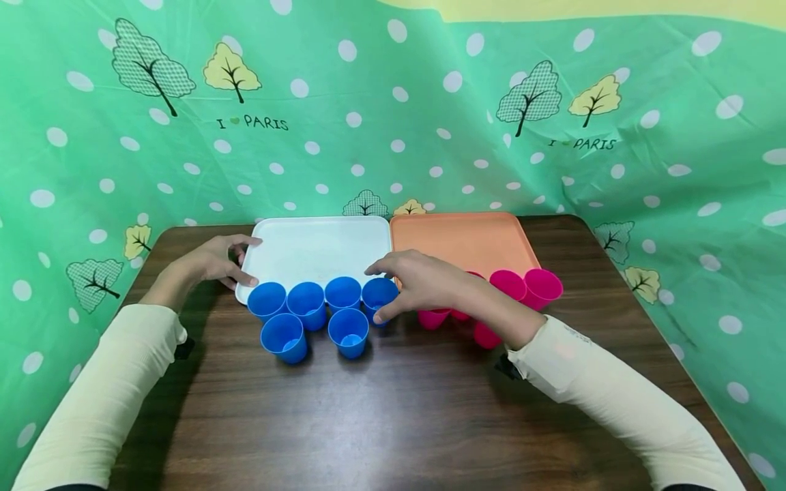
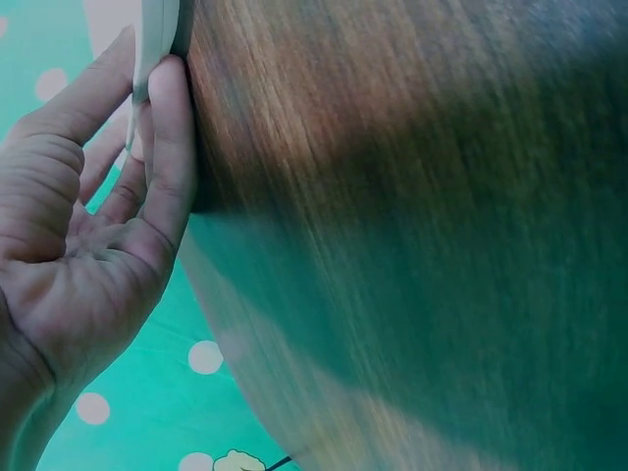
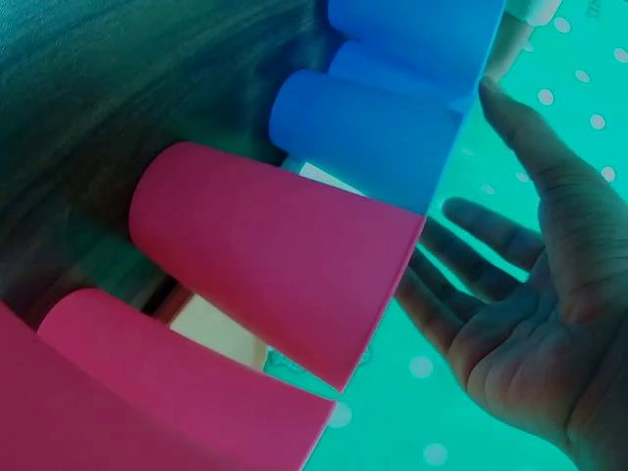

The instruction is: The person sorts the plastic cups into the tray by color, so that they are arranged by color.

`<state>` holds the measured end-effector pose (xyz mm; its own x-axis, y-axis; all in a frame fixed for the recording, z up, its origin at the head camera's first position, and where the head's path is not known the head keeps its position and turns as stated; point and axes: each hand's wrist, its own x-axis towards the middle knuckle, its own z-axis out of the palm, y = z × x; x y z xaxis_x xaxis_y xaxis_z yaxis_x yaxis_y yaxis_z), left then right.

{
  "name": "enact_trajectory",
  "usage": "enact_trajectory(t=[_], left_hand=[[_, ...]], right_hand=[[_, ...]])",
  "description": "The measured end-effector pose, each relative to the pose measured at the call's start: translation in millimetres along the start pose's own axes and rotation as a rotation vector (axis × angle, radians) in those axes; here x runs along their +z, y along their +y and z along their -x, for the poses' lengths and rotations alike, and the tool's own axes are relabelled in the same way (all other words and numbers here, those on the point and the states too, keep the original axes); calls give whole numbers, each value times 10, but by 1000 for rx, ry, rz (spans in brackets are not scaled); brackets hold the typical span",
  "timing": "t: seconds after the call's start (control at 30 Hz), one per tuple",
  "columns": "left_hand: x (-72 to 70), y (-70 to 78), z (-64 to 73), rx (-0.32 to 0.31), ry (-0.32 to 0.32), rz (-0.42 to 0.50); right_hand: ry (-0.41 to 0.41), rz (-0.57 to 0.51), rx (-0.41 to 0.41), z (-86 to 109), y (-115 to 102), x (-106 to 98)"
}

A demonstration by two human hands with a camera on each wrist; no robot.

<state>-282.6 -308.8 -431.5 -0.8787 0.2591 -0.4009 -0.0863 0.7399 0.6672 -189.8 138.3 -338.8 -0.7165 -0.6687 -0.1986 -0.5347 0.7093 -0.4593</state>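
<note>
My left hand (image 1: 211,262) grips the left edge of a white tray (image 1: 313,249); in the left wrist view its fingers (image 2: 172,128) lie on both sides of the tray rim (image 2: 157,39). Several blue cups stand mouth up in two rows by the tray's near edge. Over the rightmost blue cup (image 1: 376,292) is my right hand (image 1: 424,281), thumb and fingers spread apart. The right wrist view shows that hand (image 3: 530,304) with an empty palm beside the rims of blue cups (image 3: 378,128) and a pink cup (image 3: 275,250).
An orange tray (image 1: 463,239) lies against the white one on the right. Several pink cups (image 1: 543,288) stand near its front edge, partly hidden by my right forearm. The brown wooden table (image 1: 368,423) backs onto a green dotted curtain (image 1: 368,102).
</note>
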Motion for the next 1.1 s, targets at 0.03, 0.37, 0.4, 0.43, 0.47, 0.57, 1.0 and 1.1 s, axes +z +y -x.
enact_trajectory(t=[0.03,0.37,0.4,0.43,0.47,0.57,1.0,1.1], left_hand=[[-1,0,2,-1,0,3],[0,-5,26,-2,-5,9],[0,-3,25,0,-5,11],[-2,-4,22,1,-5,13],[-2,-4,18,4,-5,12],[-5,0,12,2,-5,11],[-3,12,27,-17,-3,5],[-2,9,33,-23,-2,5]], right_hand=[[-6,-2,-3,-8,-4,8],[-30,-2,6,-47,-41,41],[-32,1,10,-45,-43,37],[-33,2,15,-42,-47,31],[-32,4,18,-39,-48,24],[-26,13,26,-29,-53,-5],[-1,36,3,-24,-16,-171],[11,33,5,-39,-15,-204]])
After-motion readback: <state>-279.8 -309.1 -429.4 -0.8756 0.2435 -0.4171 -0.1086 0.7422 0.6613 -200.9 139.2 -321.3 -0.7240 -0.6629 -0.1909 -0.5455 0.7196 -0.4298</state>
